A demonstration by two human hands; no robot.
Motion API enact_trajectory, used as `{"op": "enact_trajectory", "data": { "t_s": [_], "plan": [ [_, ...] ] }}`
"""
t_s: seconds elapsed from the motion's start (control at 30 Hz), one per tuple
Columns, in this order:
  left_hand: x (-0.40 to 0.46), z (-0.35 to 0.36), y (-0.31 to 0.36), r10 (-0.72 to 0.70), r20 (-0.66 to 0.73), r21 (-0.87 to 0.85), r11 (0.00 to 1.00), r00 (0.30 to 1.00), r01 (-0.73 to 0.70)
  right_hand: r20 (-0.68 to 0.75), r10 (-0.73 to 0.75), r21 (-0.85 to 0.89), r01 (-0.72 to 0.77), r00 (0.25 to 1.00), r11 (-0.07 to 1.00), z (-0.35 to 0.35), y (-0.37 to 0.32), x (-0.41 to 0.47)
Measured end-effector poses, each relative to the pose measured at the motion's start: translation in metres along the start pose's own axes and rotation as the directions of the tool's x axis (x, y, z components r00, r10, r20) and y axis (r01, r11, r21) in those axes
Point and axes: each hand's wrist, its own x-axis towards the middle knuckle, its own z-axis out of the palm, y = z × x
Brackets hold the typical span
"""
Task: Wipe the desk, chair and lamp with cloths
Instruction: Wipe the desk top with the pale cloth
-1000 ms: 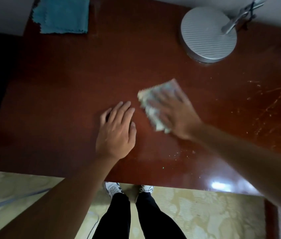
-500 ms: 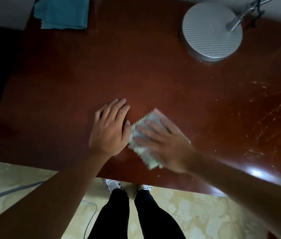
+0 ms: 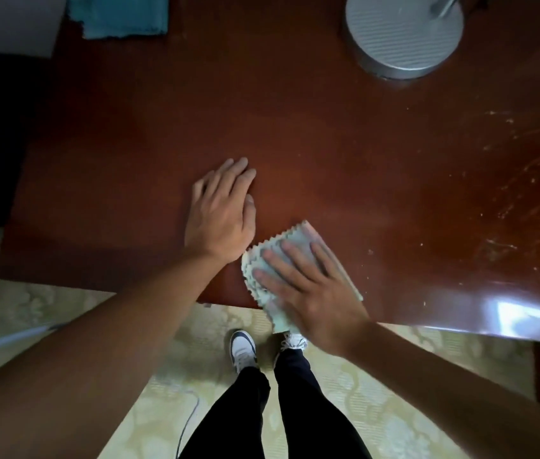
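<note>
My right hand [image 3: 308, 289] presses flat, fingers straight, on a pale green cloth [image 3: 291, 241] with a zigzag edge, at the near edge of the dark red desk [image 3: 344, 154]. Part of the cloth hangs over that edge. My left hand [image 3: 220, 213] rests flat on the desk just left of the cloth, fingers together. The lamp's round silver base [image 3: 401, 31] stands at the far right of the desk; its arm leaves the frame at the top. A folded teal cloth [image 3: 123, 14] lies at the far left corner. No chair is in view.
Pale scratches and specks [image 3: 510, 180] mark the desk's right side, with a bright glare near the front right edge. Below the desk are a yellow patterned floor [image 3: 46, 306], my legs and shoes [image 3: 243, 349], and a thin cable [image 3: 189, 422]. A dark gap lies left of the desk.
My right hand has dragged the green cloth from the desk's middle back toward me to the near edge. My left hand has stayed flat on the desk.
</note>
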Motion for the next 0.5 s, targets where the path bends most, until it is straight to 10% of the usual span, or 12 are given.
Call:
{"op": "enact_trajectory", "data": {
  "t_s": [0.27,0.5],
  "plan": [
    [-0.004,0.005,0.021,0.124,-0.008,-0.002,0.992,0.992,-0.124,-0.06,0.422,-0.128,-0.426,0.905,0.896,-0.034,0.162,0.083],
    [-0.018,0.019,0.053,0.137,0.039,-0.061,0.989,0.99,-0.134,-0.056,0.238,-0.09,-0.242,0.97,0.966,-0.001,0.033,-0.024]
  ]
}}
